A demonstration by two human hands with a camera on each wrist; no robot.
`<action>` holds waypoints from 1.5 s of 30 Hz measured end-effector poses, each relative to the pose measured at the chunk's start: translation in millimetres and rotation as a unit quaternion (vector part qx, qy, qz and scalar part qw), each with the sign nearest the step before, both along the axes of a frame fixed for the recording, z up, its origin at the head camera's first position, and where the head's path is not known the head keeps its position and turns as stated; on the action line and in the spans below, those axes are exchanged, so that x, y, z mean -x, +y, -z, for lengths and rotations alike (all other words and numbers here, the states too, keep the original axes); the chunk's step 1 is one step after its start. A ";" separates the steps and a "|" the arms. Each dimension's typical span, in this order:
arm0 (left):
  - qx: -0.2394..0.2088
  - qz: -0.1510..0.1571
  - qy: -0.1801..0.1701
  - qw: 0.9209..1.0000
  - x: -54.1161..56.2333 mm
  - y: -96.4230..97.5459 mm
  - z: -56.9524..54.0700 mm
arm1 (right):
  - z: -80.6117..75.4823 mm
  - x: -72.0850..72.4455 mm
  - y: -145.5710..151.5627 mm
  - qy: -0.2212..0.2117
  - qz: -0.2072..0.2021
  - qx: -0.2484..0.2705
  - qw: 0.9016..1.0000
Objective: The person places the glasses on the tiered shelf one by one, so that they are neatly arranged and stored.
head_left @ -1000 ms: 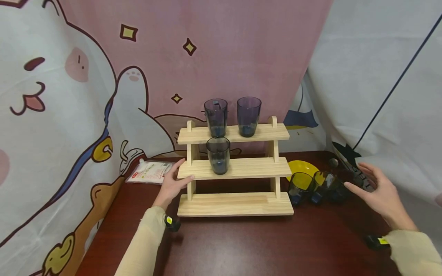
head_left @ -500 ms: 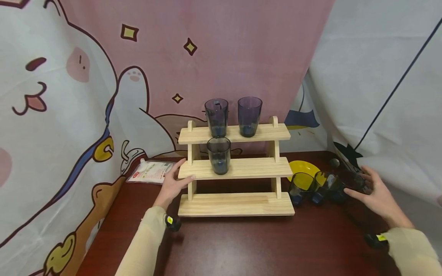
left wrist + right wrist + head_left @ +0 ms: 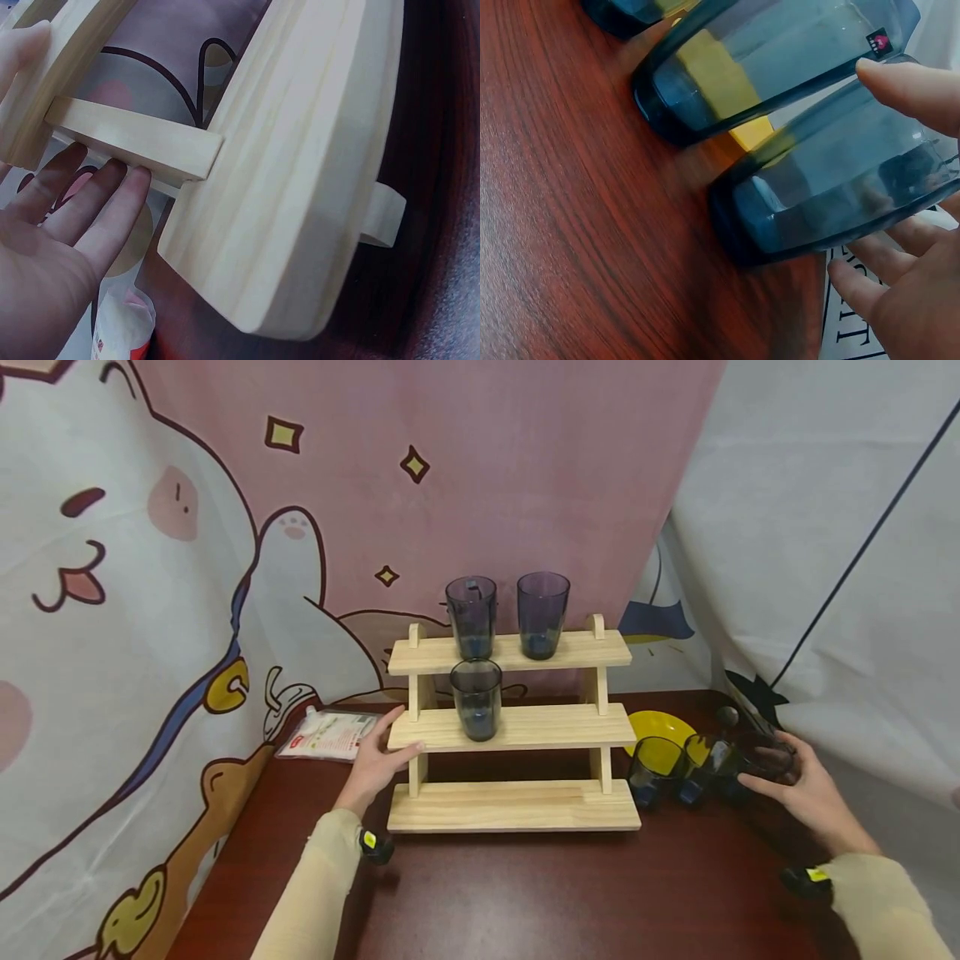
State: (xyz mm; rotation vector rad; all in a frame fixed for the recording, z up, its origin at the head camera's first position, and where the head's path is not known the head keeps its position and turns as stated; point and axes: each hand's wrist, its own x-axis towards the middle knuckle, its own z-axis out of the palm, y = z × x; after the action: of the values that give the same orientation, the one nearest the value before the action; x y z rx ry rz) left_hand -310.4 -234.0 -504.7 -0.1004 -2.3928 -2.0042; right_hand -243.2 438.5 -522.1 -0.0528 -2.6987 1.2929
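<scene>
A three-tier wooden shelf (image 3: 555,725) stands on the table. My left hand (image 3: 372,770) grips the left end of its middle board, thumb in front; in the left wrist view, fingertips touch a wooden upright (image 3: 135,139). At the right, my right hand (image 3: 816,800) curls round a dark clear glass tumbler (image 3: 802,195), which stands upright. The thumb lies near its rim and the other fingers are on the far side, partly seen through the glass. Two more tumblers stand left of it, the nearer one (image 3: 727,75) with a small label.
Two purplish tumblers, left (image 3: 471,618) and right (image 3: 543,614), stand on the top board, and a grey one (image 3: 477,702) on the middle board. A yellow plate (image 3: 660,724) lies behind the right-hand glasses. A white packet (image 3: 330,735) lies left of the shelf. Printed cloth hangs behind.
My right hand has moved left and closed in round the rightmost tumbler, from beside it. My left hand keeps its place on the shelf.
</scene>
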 end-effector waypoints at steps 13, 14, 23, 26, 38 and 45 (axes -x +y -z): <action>-0.006 0.002 0.008 1.000 -3.3 2.6 -1.1 | 5.1 -0.9 -3.7 0.036 0.001 0.088 0.995; -0.006 0.002 0.008 1.000 -3.1 2.6 -0.8 | 5.5 -1.4 -3.9 0.035 0.004 0.092 0.995; -0.003 0.007 -0.013 1.000 -1.2 2.5 -0.7 | 12.1 -3.5 0.5 0.038 0.004 0.197 0.980; -0.006 0.009 -0.022 1.000 -0.7 2.3 -2.2 | 13.1 -4.1 1.1 0.040 0.017 0.214 0.976; -0.003 0.012 -0.016 1.000 -19.2 8.7 -29.3 | 9.6 -13.6 0.3 0.084 0.087 0.315 0.941; -0.002 0.011 -0.015 1.000 -17.2 7.5 -28.2 | -7.8 -22.2 -0.4 0.122 0.069 0.445 0.884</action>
State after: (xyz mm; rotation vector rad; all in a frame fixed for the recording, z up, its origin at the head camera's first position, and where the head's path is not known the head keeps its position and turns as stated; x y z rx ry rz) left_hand -293.2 -226.5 -476.6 -0.0968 -2.4167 -2.0335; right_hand -221.0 438.0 -514.3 -0.1631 -1.6609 2.1788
